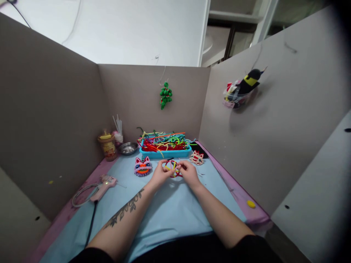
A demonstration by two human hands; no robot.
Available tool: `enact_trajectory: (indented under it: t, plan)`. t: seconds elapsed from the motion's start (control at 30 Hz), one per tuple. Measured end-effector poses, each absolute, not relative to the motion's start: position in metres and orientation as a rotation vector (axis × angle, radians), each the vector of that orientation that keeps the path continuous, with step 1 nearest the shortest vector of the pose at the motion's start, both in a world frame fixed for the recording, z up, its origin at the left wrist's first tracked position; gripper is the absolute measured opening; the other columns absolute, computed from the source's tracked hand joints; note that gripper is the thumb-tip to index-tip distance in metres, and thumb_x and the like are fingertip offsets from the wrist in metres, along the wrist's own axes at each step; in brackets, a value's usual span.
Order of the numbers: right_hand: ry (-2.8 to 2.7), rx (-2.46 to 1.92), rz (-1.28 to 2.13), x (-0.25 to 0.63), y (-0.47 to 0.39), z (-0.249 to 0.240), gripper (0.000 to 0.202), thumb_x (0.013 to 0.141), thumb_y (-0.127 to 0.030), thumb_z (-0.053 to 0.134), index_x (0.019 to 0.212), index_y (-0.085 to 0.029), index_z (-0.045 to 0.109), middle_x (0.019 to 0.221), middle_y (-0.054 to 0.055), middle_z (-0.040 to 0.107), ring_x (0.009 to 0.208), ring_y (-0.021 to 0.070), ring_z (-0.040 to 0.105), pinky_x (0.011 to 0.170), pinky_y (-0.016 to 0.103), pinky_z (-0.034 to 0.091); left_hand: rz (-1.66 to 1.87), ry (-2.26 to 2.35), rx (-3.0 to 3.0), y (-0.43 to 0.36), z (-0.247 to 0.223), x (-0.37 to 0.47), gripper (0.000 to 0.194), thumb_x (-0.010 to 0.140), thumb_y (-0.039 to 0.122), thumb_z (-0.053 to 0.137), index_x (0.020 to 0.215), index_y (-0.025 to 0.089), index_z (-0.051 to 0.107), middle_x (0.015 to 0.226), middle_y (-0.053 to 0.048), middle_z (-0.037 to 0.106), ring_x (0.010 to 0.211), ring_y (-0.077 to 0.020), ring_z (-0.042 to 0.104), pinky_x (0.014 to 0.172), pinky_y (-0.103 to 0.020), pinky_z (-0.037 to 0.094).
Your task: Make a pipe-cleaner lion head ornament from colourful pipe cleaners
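Observation:
Above the blue cloth, my left hand (pixel 160 174) pinches the left side of a rounded pipe-cleaner frame (pixel 172 168) made of red, yellow and pink stems. On its right side, the fingers of my right hand (pixel 188 173) are closed at the frame, partly hiding it. To the left of my left hand sits a purple pipe-cleaner animal head (pixel 142 168) with pink ears and an orange mouth. A cream and red pipe-cleaner head (pixel 196 157) lies behind my right hand. Just beyond both hands is a blue tray (pixel 166 154) heaped with loose coloured pipe cleaners (pixel 164 141).
At left lies a pink glue gun (pixel 105 186) with its cord. Behind it stand a lidded cup (pixel 108 147), a metal bowl (pixel 128 148) and white sticks (pixel 118 125). Grey panels enclose the table; a green ornament (pixel 166 95) and a filled holder (pixel 237 98) hang there. A yellow disc (pixel 251 204) lies right.

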State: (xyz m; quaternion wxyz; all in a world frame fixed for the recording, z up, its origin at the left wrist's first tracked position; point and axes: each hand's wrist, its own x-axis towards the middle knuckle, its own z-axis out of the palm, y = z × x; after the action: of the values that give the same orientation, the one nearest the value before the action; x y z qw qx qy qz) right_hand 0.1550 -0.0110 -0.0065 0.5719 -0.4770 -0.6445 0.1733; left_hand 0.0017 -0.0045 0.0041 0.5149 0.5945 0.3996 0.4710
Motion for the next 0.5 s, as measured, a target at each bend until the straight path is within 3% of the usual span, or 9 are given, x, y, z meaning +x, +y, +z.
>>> enact_trajectory:
  t: [0.27, 0.5]
  plan:
    - [-1.58, -1.137, 0.426, 0.16, -0.003, -0.011, 0.01, 0.07, -0.028, 0.063, 0.066, -0.02, 0.068, 0.085, 0.005, 0.057, 0.086, 0.02, 0.056, 0.081, 0.034, 0.044, 1.186, 0.94, 1.427, -0.005, 0.006, 0.0, 0.065, 0.06, 0.04, 0.075, 0.108, 0.016, 0.038, 0.053, 0.009, 0.052, 0.045, -0.0071, 0.047, 0.047, -0.018, 0.03]
    - [-1.651, -1.109, 0.598, 0.162, 0.007, -0.025, 0.012, 0.071, -0.027, 0.059, 0.072, -0.021, 0.069, 0.114, 0.009, 0.053, 0.108, 0.0239, 0.051, 0.092, 0.039, 0.04, 1.202, 0.865, 1.389, -0.005, 0.005, 0.001, 0.067, 0.06, 0.041, 0.075, 0.109, 0.016, 0.038, 0.057, 0.008, 0.055, 0.052, -0.0096, 0.054, 0.054, -0.021, 0.038]
